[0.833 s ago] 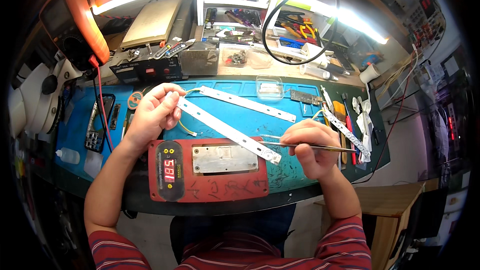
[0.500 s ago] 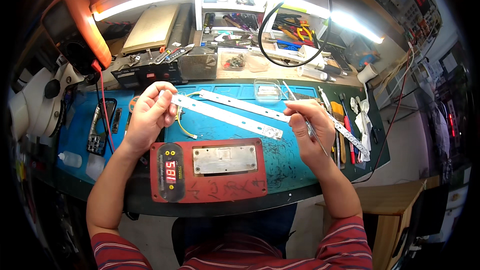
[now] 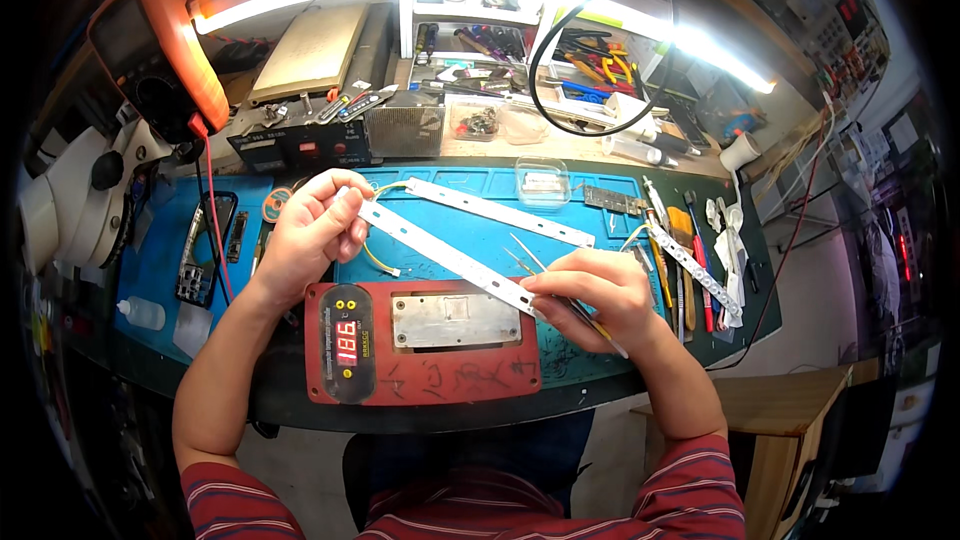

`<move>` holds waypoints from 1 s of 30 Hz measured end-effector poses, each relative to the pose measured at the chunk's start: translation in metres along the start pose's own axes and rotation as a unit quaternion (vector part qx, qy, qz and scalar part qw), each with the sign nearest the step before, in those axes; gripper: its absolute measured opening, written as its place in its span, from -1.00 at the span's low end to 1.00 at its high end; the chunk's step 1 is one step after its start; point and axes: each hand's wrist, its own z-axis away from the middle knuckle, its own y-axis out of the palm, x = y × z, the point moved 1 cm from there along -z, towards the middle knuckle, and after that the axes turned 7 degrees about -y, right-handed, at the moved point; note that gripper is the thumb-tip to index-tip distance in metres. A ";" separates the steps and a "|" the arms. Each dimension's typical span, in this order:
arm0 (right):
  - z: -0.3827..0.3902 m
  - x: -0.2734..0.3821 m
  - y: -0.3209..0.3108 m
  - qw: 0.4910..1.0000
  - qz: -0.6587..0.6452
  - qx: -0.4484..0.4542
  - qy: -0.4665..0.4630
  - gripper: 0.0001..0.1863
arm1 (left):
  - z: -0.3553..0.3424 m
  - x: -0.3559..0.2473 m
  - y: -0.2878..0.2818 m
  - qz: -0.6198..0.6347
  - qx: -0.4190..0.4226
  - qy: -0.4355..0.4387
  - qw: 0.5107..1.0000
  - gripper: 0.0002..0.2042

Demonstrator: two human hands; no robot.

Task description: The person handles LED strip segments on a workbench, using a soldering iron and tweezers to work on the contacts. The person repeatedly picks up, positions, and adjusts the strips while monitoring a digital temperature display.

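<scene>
A white LED strip (image 3: pixel 440 252) slants down to the right above the front of the mat. My left hand (image 3: pixel 315 230) pinches its upper end, fingers closed. At the lower end my right hand (image 3: pixel 600 295) grips the strip between thumb and fingers. The same hand also holds metal tweezers (image 3: pixel 527 256), their tips pointing up and away. Just below the strip lies a red heating plate unit (image 3: pixel 450 380) with a lit display and a silvery metal plate (image 3: pixel 455 321). Another white LED strip (image 3: pixel 500 212), with wires at its left end, lies farther back on the blue mat (image 3: pixel 460 180).
An orange multimeter (image 3: pixel 160 60) stands at the left, its red lead hanging down. Beside it are white microscope parts (image 3: pixel 75 180). A black cable loop (image 3: pixel 540 90) hangs at the back. To the right lie brushes (image 3: pixel 680 240) and another strip (image 3: pixel 705 275).
My right hand has moved left and nearer, taking hold of the strip's free end. The strip now tilts more steeply. The tweezers have swung with the hand.
</scene>
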 end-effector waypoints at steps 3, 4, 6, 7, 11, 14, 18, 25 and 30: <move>0.000 0.000 0.000 1.000 -0.020 -0.002 0.002 -0.70 | 0.000 -0.001 0.001 -0.005 -0.003 -0.007 1.000 -0.82; 0.000 0.001 0.000 1.000 -0.022 0.000 -0.003 -0.69 | 0.001 0.000 0.000 -0.008 -0.004 -0.009 1.000 -0.82; -0.003 0.003 -0.001 1.000 -0.023 0.004 -0.014 -0.67 | 0.000 0.001 0.000 -0.014 -0.004 -0.010 1.000 -0.82; -0.003 0.002 -0.001 1.000 -0.022 0.002 -0.014 -0.67 | -0.001 0.001 0.000 -0.014 -0.005 -0.011 1.000 -0.82; -0.002 0.002 0.000 1.000 -0.025 -0.001 -0.012 -0.66 | -0.002 0.004 0.000 -0.017 -0.013 -0.022 1.000 -0.82; -0.003 0.003 0.000 1.000 -0.027 -0.004 -0.013 -0.67 | -0.002 0.004 -0.001 -0.021 -0.014 -0.027 0.999 -0.82; -0.002 0.001 0.000 1.000 -0.022 0.000 -0.012 -0.68 | -0.002 0.004 0.000 -0.019 -0.012 -0.032 0.999 -0.82; -0.002 0.002 0.000 0.999 -0.022 -0.043 0.008 -0.70 | -0.002 0.007 -0.004 0.003 -0.013 -0.018 1.000 -0.83; -0.002 0.001 -0.006 0.990 0.018 -0.114 0.081 -0.70 | -0.005 0.006 -0.002 0.020 -0.052 0.026 0.998 -0.88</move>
